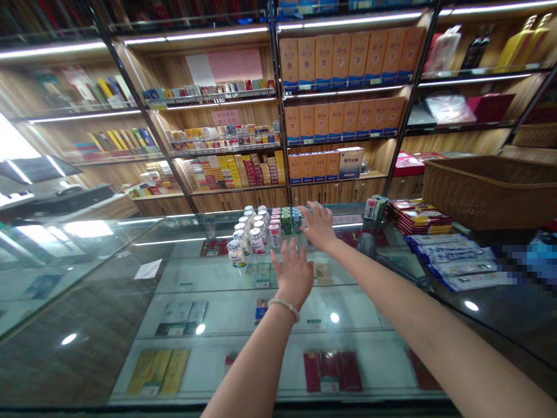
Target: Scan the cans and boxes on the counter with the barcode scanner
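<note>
Two rows of squat, rounded jars [257, 241] with white caps stand on the smooth glass surface [217, 310], beside slim pink, green and blue cylinders [275, 235]. My left hand [295, 271], a pale beaded bracelet [284, 306] at its wrist, is spread just in front of them; my right hand [319, 225] is spread by the blue ones, whether touching I cannot tell. A woven basket [491, 203] sits to my right.

Pink, green and blue containers [286, 224], upright in rows beside white-capped bottles [257, 239]
</note>
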`<control>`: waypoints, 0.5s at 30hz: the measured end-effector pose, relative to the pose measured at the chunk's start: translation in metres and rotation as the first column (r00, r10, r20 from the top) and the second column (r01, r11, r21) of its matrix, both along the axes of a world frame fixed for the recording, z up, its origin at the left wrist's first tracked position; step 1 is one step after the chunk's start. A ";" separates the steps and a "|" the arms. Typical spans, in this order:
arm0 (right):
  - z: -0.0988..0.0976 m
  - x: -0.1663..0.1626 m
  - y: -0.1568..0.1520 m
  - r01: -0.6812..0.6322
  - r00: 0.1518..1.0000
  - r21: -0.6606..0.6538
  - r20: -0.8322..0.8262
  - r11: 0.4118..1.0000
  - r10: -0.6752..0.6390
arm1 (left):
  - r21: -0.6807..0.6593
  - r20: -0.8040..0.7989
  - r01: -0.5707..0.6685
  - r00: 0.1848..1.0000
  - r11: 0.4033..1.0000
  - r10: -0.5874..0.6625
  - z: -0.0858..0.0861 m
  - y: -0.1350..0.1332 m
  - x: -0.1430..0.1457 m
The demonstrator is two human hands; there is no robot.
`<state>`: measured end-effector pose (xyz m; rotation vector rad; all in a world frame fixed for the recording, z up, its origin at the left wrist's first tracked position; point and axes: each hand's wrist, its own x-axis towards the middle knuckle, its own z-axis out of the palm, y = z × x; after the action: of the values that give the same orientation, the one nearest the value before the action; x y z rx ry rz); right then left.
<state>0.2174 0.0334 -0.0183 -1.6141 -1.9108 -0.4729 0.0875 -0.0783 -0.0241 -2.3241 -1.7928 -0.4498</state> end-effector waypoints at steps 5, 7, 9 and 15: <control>0.018 0.021 -0.016 0.004 0.999 -0.005 0.040 1.000 -0.003 | 0.008 -0.024 -0.006 1.000 1.000 0.006 -0.002 0.003 -0.001; 0.025 0.033 -0.023 0.033 0.998 -0.041 0.051 0.999 -0.031 | 0.012 -0.034 -0.016 0.999 1.000 0.017 -0.003 0.005 -0.001; 0.030 0.046 -0.030 0.070 0.996 -0.083 0.058 0.994 -0.066 | 0.014 -0.041 -0.021 0.999 1.000 0.021 -0.005 0.007 0.000; 0.034 0.076 -0.043 0.135 0.991 -0.199 0.054 0.971 -0.126 | 0.023 -0.045 -0.029 0.999 0.999 0.030 -0.004 0.009 0.001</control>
<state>0.2932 -0.0100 0.0162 -1.8833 -1.9428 -0.3763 0.0881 -0.0697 -0.0278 -2.2706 -1.7900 -0.4067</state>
